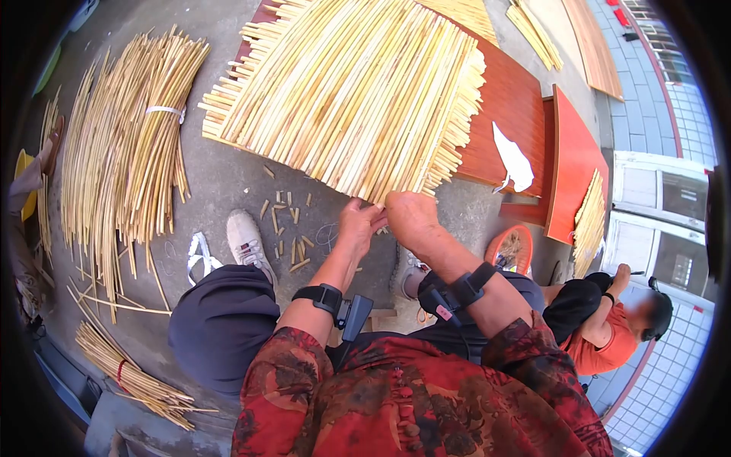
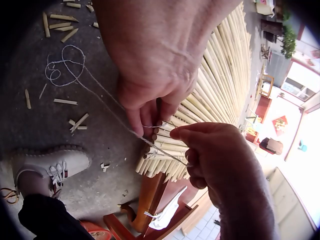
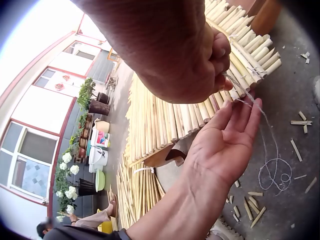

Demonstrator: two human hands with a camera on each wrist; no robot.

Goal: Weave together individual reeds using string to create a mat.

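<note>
Pinching thin twine (image 2: pixel 142 138), right hand (image 1: pixel 413 218); left hand (image 1: pixel 358 226) loosely extended, touching round stalks (image 1: pixel 343 99).

Stalk mat (image 1: pixel 343 99) cropped in head view

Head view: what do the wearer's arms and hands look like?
Both hands, left and right, are ungloved. The loose red-and-black patterned fabric sleeves end near the elbows. Each wrist wears a black buckled strap, left and right, with a small dark boxy module, left and right; the right one bears a small reddish marking.
</note>
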